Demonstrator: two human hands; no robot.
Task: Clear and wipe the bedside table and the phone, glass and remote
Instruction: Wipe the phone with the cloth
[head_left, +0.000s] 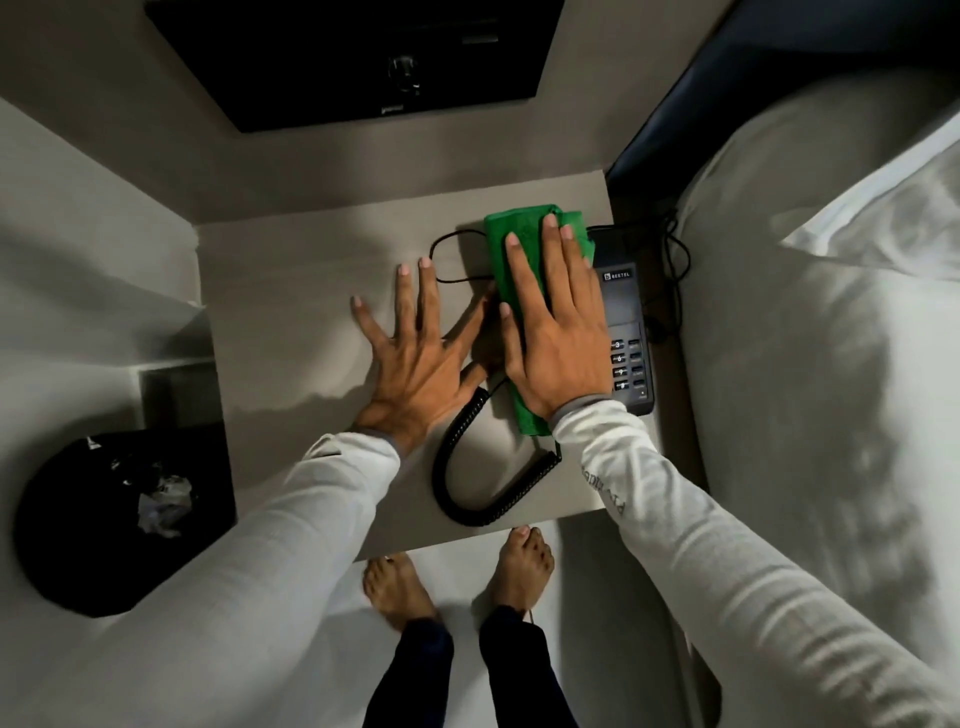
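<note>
two flat hands, right hand (556, 332) presses cloth (519, 244) onto phone (626, 322), left hand (415, 358) (fingers spread) beside

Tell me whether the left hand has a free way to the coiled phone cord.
Probably yes: the left hand lies flat on the table right beside the coiled cord, nothing between them.
</note>
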